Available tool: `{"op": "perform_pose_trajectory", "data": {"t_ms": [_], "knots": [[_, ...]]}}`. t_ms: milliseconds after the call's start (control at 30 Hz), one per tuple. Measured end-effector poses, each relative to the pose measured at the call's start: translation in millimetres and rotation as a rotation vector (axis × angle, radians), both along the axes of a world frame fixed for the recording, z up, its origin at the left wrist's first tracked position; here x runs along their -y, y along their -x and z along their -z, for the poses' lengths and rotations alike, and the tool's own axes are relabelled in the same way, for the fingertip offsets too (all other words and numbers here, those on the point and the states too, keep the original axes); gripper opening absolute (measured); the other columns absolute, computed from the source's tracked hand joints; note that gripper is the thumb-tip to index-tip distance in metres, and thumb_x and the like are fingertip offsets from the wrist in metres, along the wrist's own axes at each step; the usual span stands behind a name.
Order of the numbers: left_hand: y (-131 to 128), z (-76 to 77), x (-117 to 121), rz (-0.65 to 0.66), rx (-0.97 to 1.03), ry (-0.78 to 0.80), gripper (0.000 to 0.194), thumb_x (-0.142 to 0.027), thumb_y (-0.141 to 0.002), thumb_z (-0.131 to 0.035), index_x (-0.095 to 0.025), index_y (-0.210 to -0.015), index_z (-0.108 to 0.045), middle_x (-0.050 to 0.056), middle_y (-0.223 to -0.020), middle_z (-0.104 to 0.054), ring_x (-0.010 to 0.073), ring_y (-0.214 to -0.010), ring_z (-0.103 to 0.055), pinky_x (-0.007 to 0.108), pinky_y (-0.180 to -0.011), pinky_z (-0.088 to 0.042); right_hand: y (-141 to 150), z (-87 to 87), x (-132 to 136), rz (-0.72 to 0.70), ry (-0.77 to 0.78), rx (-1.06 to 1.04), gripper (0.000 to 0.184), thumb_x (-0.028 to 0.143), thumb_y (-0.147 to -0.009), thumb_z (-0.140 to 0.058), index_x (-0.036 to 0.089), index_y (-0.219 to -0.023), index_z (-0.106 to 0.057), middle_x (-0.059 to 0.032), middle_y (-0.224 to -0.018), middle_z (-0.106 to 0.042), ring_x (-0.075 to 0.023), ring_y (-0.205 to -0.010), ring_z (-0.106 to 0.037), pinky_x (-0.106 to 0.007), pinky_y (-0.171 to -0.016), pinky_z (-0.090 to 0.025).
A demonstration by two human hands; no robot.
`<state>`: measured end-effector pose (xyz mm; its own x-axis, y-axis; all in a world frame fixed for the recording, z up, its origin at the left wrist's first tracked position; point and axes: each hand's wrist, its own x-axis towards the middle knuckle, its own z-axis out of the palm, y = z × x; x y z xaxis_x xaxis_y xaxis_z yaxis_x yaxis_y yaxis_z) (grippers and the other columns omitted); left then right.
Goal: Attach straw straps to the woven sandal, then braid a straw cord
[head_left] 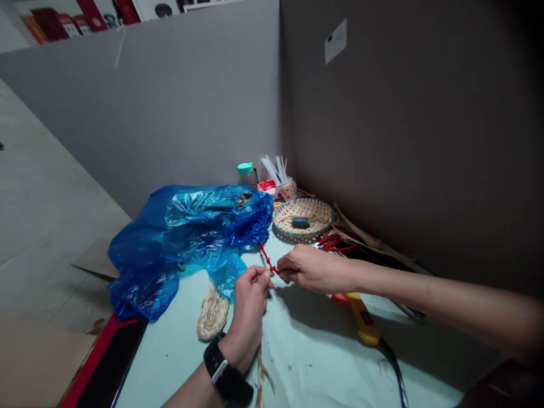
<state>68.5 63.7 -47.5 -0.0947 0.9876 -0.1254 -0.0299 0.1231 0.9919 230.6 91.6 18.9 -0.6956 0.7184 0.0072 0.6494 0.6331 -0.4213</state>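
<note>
A thin red cord [266,256], knotted or twisted along its length, runs between my hands over the pale green tabletop. My left hand [250,292], with a black watch on its wrist, pinches the cord between thumb and fingertips. Close beside it, the fingers of my right hand [304,268] are closed on the cord too. A strand of dry fibre [260,371] hangs or lies below my left hand. Left of that hand, a coiled braid of pale fibre [212,314] rests partly under a blue plastic bag [191,226].
Behind my hands stands a woven basket [280,231] with a dark thread spool [301,222] in it. Red-handled scissors [338,241] lie to its right. A yellow glue gun [363,320] with a black cable sits under my right forearm. Grey partitions [191,113] border the table.
</note>
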Motion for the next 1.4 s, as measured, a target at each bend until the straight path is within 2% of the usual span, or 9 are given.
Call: {"op": "perform_pose_trajectory", "data": {"t_ms": [267, 467, 600, 800, 867, 933, 1133, 1300, 1400], "knots": [[2, -7.7, 1, -0.010, -0.023, -0.033, 0.018, -0.033, -0.074, -0.066, -0.016, -0.075, -0.059, -0.005, -0.058, -0.050, 0.0041, -0.041, -0.028, 0.017, -0.038, -0.018, -7, -4.8, -19, 0.014, 0.229, -0.127, 0.023, 0.019, -0.089, -0.046, 0.012, -0.080, -0.067, 0.0008, -0.058, -0.059, -0.0105, -0.050, -0.051, -0.018, -0.047, -0.035], [-1, -8.0, -1, 0.039, 0.014, -0.009, 0.019, -0.035, -0.073, -0.068, -0.016, -0.076, -0.062, -0.005, -0.057, -0.049, 0.0040, -0.041, -0.026, 0.018, -0.038, -0.016, -15, -2.2, -43, 0.078, 0.089, -0.099, 0.018, 0.014, -0.083, -0.054, 0.012, -0.076, -0.069, -0.0011, -0.057, -0.064, -0.0124, -0.054, -0.056, -0.020, -0.052, -0.035], [-5, -4.8, -5, 0.076, -0.007, 0.022, 0.017, -0.030, -0.070, -0.070, -0.015, -0.069, -0.064, -0.004, -0.053, -0.049, 0.0044, -0.041, -0.026, 0.019, -0.038, -0.014, -2, 4.6, -53, 0.066, -0.062, -0.050, 0.015, 0.010, -0.079, -0.057, 0.012, -0.075, -0.071, -0.0042, -0.063, -0.066, -0.0156, -0.060, -0.057, -0.024, -0.055, -0.032], [-4, -2.2, -7, 0.006, 0.029, 0.004, 0.014, -0.025, -0.069, -0.067, -0.017, -0.062, -0.058, -0.008, -0.049, -0.039, 0.0044, -0.041, -0.023, 0.019, -0.039, -0.015, 20, -4.7, -17, -0.133, -0.249, 0.002, 0.013, 0.008, -0.080, -0.057, 0.015, -0.077, -0.068, -0.0090, -0.092, -0.067, -0.0191, -0.079, -0.056, -0.028, -0.058, -0.027], [-3, -4.5, -5, -0.011, 0.067, 0.001, 0.014, -0.027, -0.070, -0.067, -0.017, -0.065, -0.058, -0.008, -0.049, -0.038, 0.0043, -0.041, -0.023, 0.018, -0.039, -0.015, 13, -5.1, -5, -0.173, -0.247, 0.060, 0.013, 0.006, -0.077, -0.059, 0.015, -0.075, -0.067, -0.0076, -0.087, -0.067, -0.0176, -0.072, -0.055, -0.028, -0.056, -0.024], [-2, -8.4, -4, -0.014, 0.106, 0.005, 0.017, -0.029, -0.070, -0.068, -0.016, -0.068, -0.058, -0.007, -0.052, -0.043, 0.0037, -0.040, -0.024, 0.018, -0.038, -0.014, 0, -0.2, -4, -0.116, -0.224, 0.130, 0.015, 0.006, -0.076, -0.057, 0.015, -0.072, -0.068, -0.0080, -0.080, -0.067, -0.0166, -0.065, -0.054, -0.029, -0.054, -0.022], [0, -18.8, -1, 0.010, 0.210, -0.021, 0.025, -0.031, -0.069, -0.075, -0.016, -0.074, -0.056, -0.006, -0.058, -0.048, 0.0009, -0.039, -0.022, 0.016, -0.037, -0.012, -34, 10.4, -47, 0.081, -0.163, 0.068, 0.019, 0.007, -0.078, -0.054, 0.012, -0.074, -0.072, -0.0080, -0.069, -0.067, -0.0167, -0.062, -0.055, -0.026, -0.058, -0.030], [4, -19.8, -16, 0.017, 0.266, -0.052, 0.026, -0.034, -0.075, -0.074, -0.018, -0.085, -0.056, -0.006, -0.061, -0.050, -0.0002, -0.037, -0.022, 0.015, -0.036, -0.014, -39, -4.8, -44, 0.002, -0.079, -0.086, 0.016, 0.016, -0.085, -0.057, 0.014, -0.086, -0.073, -0.0030, -0.075, -0.067, -0.0154, -0.067, -0.056, -0.024, -0.062, -0.035], [0, -21.1, -30, 0.060, 0.299, -0.051, 0.014, -0.025, -0.083, -0.066, -0.013, -0.088, -0.059, -0.005, -0.062, -0.051, 0.0002, -0.038, -0.026, 0.014, -0.037, -0.018, -36, -8.3, -31, -0.057, -0.035, -0.175, 0.014, 0.018, -0.086, -0.058, 0.015, -0.083, -0.071, -0.0044, -0.083, -0.066, -0.0176, -0.077, -0.058, -0.026, -0.071, -0.039]]}}
